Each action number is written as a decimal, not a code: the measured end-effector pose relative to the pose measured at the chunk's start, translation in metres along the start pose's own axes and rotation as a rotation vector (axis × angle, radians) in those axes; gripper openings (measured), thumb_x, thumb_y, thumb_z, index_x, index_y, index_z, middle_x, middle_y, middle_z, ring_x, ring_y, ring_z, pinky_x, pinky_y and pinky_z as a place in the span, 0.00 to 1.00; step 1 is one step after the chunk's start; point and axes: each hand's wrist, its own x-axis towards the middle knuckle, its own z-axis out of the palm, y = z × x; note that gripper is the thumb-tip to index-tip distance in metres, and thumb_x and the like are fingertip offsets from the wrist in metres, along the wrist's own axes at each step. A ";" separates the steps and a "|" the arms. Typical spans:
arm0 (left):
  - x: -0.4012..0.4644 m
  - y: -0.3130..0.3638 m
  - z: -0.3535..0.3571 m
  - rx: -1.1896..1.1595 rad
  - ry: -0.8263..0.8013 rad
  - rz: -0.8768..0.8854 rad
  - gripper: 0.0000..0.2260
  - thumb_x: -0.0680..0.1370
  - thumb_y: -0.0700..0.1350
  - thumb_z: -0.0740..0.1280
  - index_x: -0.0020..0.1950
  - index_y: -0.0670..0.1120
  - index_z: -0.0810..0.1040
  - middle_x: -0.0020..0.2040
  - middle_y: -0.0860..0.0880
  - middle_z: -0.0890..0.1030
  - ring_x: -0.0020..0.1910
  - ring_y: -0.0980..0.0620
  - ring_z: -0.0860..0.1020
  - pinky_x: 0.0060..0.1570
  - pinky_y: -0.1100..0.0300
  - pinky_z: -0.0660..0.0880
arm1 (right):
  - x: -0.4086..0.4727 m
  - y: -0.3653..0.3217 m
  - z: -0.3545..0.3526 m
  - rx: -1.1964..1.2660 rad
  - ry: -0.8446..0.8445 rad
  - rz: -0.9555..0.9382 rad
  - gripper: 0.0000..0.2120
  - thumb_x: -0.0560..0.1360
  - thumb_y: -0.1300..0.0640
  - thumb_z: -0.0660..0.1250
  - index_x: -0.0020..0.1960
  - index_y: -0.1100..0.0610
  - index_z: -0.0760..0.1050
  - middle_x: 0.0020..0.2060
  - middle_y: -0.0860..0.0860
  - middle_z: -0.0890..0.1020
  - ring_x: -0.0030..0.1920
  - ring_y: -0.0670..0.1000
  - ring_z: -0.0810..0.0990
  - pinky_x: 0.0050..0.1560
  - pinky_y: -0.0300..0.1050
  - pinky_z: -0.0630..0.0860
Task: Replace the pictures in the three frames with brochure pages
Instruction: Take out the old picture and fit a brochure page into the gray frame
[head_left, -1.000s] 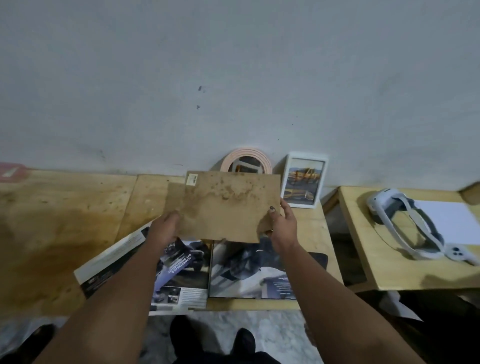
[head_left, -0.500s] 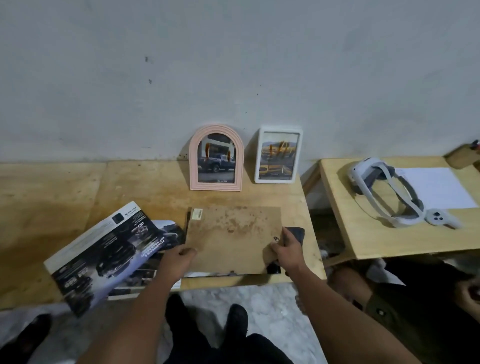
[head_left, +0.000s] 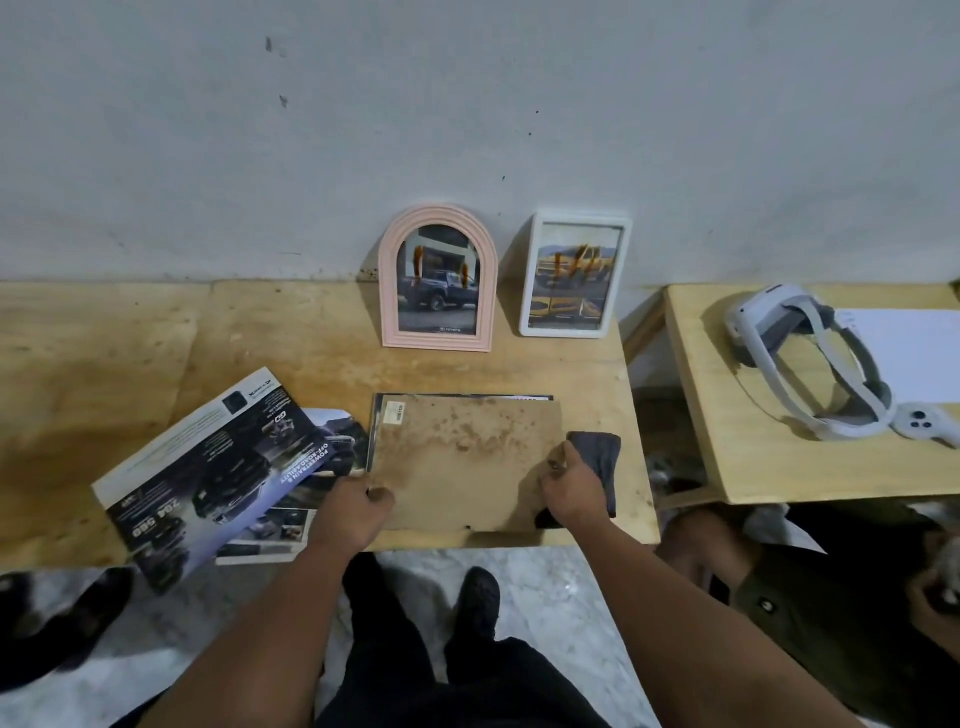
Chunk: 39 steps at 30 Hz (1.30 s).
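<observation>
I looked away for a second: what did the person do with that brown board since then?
Both hands, left hand and right hand, lowered the brown backing board from in front of the frames onto the brochure page on the table and still grip its edges. The pink arched frame, white frame and headset stayed put.

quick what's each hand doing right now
Left hand: holding the near left edge of the backing board.
Right hand: holding the board's right edge, over a dark cloth.

Grey scuffed wall (head_left: 467, 104), two plywood tables (head_left: 104, 364), marbled floor (head_left: 545, 597)
</observation>
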 end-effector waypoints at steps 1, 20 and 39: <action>0.000 -0.001 0.001 0.019 0.000 0.001 0.18 0.79 0.51 0.65 0.66 0.45 0.82 0.59 0.40 0.81 0.56 0.39 0.81 0.55 0.52 0.77 | 0.002 -0.001 0.000 -0.031 -0.005 0.004 0.18 0.83 0.57 0.57 0.73 0.57 0.68 0.46 0.55 0.81 0.43 0.55 0.79 0.46 0.50 0.80; 0.002 0.004 0.001 0.206 -0.055 0.000 0.29 0.80 0.52 0.63 0.81 0.50 0.64 0.73 0.41 0.67 0.68 0.37 0.75 0.64 0.48 0.75 | 0.005 -0.010 0.005 -0.259 -0.076 0.065 0.32 0.83 0.49 0.55 0.83 0.47 0.45 0.78 0.66 0.55 0.51 0.64 0.83 0.47 0.54 0.82; 0.019 0.031 -0.010 0.449 -0.156 0.138 0.51 0.69 0.57 0.75 0.85 0.55 0.49 0.85 0.48 0.42 0.78 0.37 0.60 0.69 0.43 0.72 | 0.001 -0.017 -0.003 -0.562 -0.160 -0.233 0.60 0.60 0.29 0.75 0.79 0.43 0.44 0.77 0.59 0.51 0.74 0.66 0.60 0.70 0.64 0.68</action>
